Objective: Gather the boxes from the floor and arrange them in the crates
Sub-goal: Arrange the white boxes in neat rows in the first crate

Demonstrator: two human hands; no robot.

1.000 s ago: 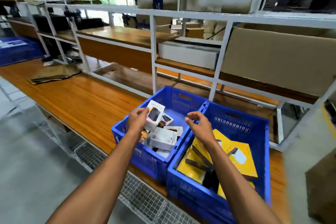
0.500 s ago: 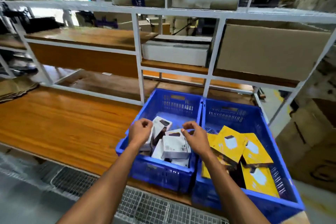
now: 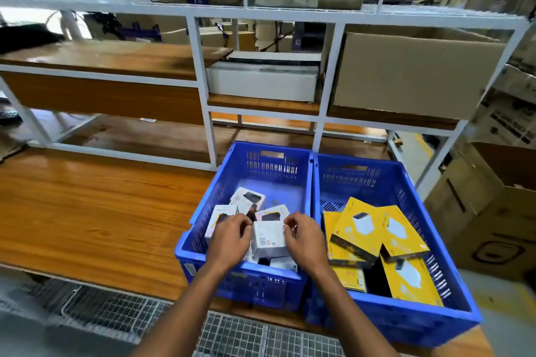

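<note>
Two blue plastic crates stand side by side on the wooden table. The left crate (image 3: 220,191) holds several small white boxes. The right crate (image 3: 406,182) holds several flat yellow boxes (image 3: 359,226). Both my hands are inside the left crate. My left hand (image 3: 230,238) and my right hand (image 3: 304,238) have their fingers curled on the two sides of one white box (image 3: 268,238) that lies on top of the pile. Another white box (image 3: 248,198) lies just behind it.
A white metal shelf frame (image 3: 203,72) rises behind the crates, with a white carton (image 3: 261,81) and a large cardboard carton (image 3: 412,72) on it. More cardboard cartons (image 3: 493,211) stand at the right. A metal floor grate (image 3: 232,333) runs along the table's near edge.
My left hand brought a white box down into the left crate. Both hands sank into the crate and closed on the sides of a white box on the pile. The view swung right.
</note>
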